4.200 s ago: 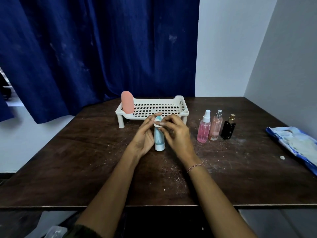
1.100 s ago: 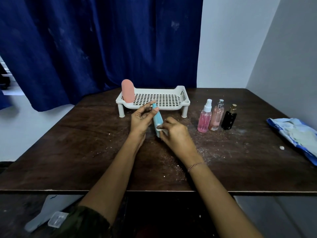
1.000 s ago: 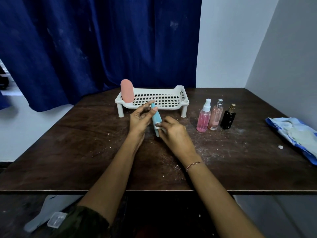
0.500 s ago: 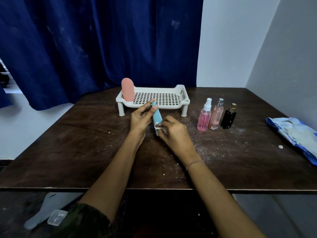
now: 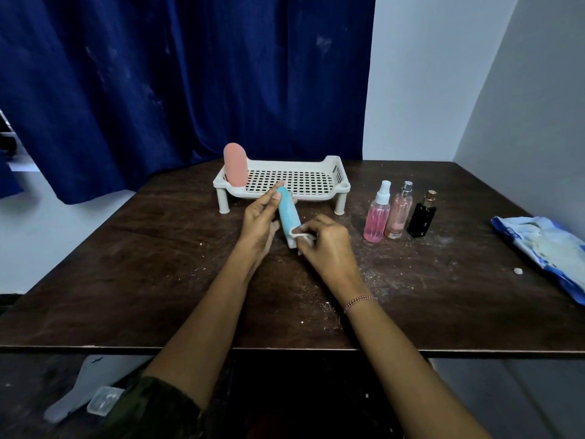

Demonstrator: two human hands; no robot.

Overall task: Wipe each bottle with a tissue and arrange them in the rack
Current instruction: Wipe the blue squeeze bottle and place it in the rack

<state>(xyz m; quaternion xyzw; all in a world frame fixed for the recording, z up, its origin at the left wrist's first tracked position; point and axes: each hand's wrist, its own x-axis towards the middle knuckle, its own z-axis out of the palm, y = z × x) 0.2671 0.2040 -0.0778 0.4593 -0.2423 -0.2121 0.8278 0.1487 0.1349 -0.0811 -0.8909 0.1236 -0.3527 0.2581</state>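
Note:
A light blue bottle with a white cap end is tilted over the table, in front of the white perforated rack. My left hand holds the bottle's upper end between thumb and fingers. My right hand pinches a small white tissue against the bottle's lower end. A pink rounded bottle stands upright in the rack's left end. To the right stand a pink spray bottle, a pale pink perfume bottle and a black bottle in a row.
A blue and white tissue pack lies at the table's right edge, with a small white crumb near it. White dust specks cover the dark wooden table. A blue curtain hangs behind.
The bottle went from upright on the table to lifted and tilted. My right hand has moved from the cap down to the lower end with the tissue, where it has stayed over the last second.

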